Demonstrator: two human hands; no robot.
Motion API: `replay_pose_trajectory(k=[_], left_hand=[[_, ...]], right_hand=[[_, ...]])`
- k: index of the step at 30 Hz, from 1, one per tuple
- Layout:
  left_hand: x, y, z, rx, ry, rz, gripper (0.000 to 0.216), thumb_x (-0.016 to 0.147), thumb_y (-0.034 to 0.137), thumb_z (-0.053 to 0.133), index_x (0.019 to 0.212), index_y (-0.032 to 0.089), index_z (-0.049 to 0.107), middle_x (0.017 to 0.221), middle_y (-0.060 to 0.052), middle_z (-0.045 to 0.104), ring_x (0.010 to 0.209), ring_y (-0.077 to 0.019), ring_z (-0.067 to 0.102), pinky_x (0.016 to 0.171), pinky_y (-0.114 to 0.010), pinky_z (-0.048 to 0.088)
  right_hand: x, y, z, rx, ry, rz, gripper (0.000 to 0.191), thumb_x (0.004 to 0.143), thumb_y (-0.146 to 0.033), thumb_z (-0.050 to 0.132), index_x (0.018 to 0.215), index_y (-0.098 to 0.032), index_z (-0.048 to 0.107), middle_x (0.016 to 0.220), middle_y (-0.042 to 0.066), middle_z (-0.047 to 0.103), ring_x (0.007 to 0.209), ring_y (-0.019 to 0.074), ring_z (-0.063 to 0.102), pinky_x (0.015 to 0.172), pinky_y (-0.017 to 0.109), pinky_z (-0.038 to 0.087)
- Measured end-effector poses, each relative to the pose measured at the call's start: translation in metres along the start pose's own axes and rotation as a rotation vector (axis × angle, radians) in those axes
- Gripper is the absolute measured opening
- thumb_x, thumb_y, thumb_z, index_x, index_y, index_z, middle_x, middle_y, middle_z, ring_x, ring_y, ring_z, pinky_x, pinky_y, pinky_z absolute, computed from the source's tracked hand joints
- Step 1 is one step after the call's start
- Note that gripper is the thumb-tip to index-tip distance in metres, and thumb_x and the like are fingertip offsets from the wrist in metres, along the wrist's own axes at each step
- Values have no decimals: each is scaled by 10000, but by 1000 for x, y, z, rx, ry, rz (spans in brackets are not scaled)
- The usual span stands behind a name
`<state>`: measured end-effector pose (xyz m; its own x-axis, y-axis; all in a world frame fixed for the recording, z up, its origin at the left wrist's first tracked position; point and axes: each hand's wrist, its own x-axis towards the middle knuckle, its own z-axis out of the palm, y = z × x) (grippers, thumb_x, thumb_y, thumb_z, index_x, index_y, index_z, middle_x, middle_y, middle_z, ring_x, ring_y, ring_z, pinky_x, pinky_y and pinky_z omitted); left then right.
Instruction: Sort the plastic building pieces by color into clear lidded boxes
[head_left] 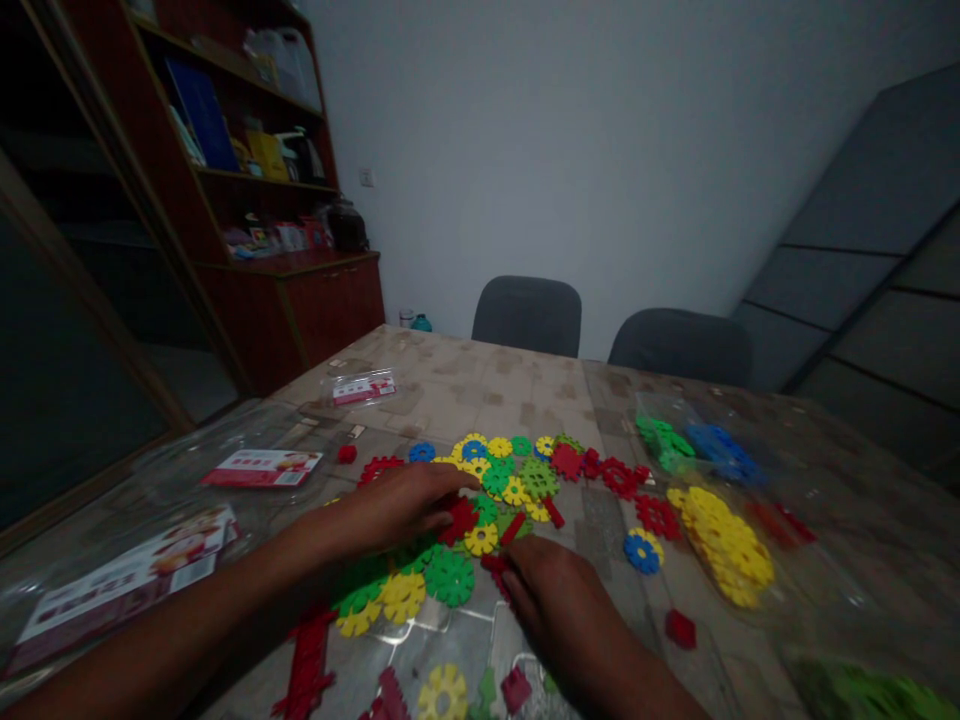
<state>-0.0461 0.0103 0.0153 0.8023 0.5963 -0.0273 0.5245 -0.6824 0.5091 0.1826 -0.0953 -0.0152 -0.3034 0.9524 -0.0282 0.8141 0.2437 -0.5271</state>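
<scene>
plastic pieces [450, 577], spread between the hands [409, 505], some beyond

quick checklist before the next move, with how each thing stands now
1. Left hand and right hand both visible: ok
2. Left hand's grip on the red toothed piece beside its fingers: cannot tell
3. Right hand's grip on the red piece at its fingertips: cannot tell, fingers partly hidden
4. Central pile sorted by colour: not ok, mixed
5. Yellow pieces at right grouped together: ok
6. Red block apart from the right hand: ok
</scene>
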Motion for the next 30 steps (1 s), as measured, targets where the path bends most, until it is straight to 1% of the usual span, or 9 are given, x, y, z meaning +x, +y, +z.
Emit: replay_pose_trajectory(k=[2,6,9,15,18,20,23,25,30], left_hand=[[-1,4,-2,-3,8,-26,407,908,167,611,1304,248,565,1353,-87,643,1212,-281,596,1025,-398,434],[-2,15,-4,-43,-132,-2,133,864,173,667,989,214,643,1028,-42,698,939,-228,642,806,-301,463],[-2,19,-2,-60,-212,29,156,798,163,729,912,209,633,949,-19,670,873,-207,619,752,-274,435],[-3,23,13,-86,-26,58,99,922,291,597,880,205,576,888,-17,637,825,-204,601,728,-286,422],[-6,25,20,-91,28,62,142,921,335,617,873,213,565,897,-24,646,845,-214,610,745,-300,438],[-11,23,19,-96,17,56,125,929,342,622,966,225,600,1001,-48,683,924,-233,631,809,-325,468],[-18,19,5,-96,-23,9,408,918,341,647,1313,284,561,1338,-86,639,1185,-286,598,997,-406,459],[-21,19,-12,-65,-70,-67,557,899,319,663,1429,312,493,1444,-83,584,1271,-300,566,1056,-440,441],[-20,37,-53,193,-180,-276,507,792,240,787,1275,233,638,1309,-117,674,1194,-331,630,1016,-446,477]], right_hand=[[-1,1,-1,-53,1,22,195,954,-189,523,990,-202,714,985,73,770,878,208,707,747,279,455],[0,3,-2,-115,-5,95,188,952,-295,579,856,-191,703,891,71,749,799,210,683,673,281,423],[1,2,-1,-59,41,30,122,945,-243,597,899,-183,693,958,69,723,878,207,654,740,286,440],[2,-6,6,152,187,-189,226,873,-137,663,1096,-171,679,1076,74,668,1009,201,591,867,297,438],[3,-9,7,322,259,-153,66,872,-162,659,918,-171,705,866,15,657,816,158,586,739,260,425],[3,-9,4,458,254,-79,72,860,-157,633,809,-173,681,726,-30,603,682,128,543,635,234,390],[5,-5,-4,575,186,-12,105,860,-154,578,840,-173,679,670,-51,580,622,113,520,581,215,365],[5,0,-10,527,151,-11,148,872,-170,562,924,-173,700,670,-46,597,633,122,538,592,219,370],[8,14,-13,352,109,-44,258,913,-222,510,1062,-166,713,822,30,723,754,181,635,684,266,431]])
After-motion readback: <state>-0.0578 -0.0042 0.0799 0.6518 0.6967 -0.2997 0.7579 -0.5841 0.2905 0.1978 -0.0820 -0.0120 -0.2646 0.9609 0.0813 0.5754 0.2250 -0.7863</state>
